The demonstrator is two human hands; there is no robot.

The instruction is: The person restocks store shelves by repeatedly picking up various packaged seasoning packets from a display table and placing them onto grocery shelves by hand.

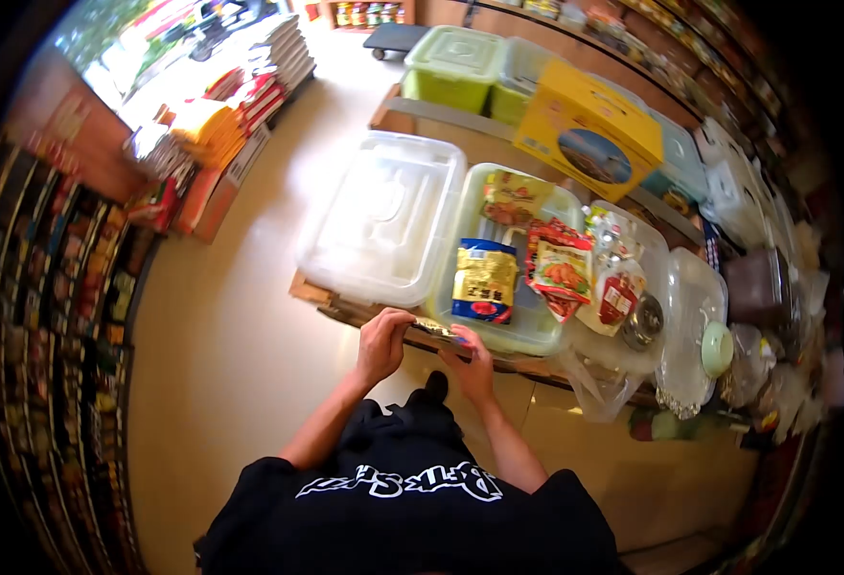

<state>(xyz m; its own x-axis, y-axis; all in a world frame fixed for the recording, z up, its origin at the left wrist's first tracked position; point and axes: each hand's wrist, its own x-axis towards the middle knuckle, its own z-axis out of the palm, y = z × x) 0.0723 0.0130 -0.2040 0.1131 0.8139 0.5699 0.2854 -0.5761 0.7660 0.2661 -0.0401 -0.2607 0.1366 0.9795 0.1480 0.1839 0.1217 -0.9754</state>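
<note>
Between my two hands is a shiny gold-coloured packet (435, 330), seen nearly edge-on at the near edge of the table. My left hand (383, 343) grips its left end with the fingers curled. My right hand (471, 362) pinches its right end. Just beyond lies a gold and blue packet (485, 280), flat on a lidded plastic box (460, 206). Red food packets (562, 268) lie to its right, and a greenish-brown packet (516, 198) is at the box's far end. The front of the held packet is hidden from me.
A clear-lidded box (383, 216) stands on the left. To the right are a round metal container (642, 321), a clear tray (695, 316) and a pale green bowl (717, 348). A yellow carton (589, 131) rests behind. Stocked shelves (57, 364) line the left side.
</note>
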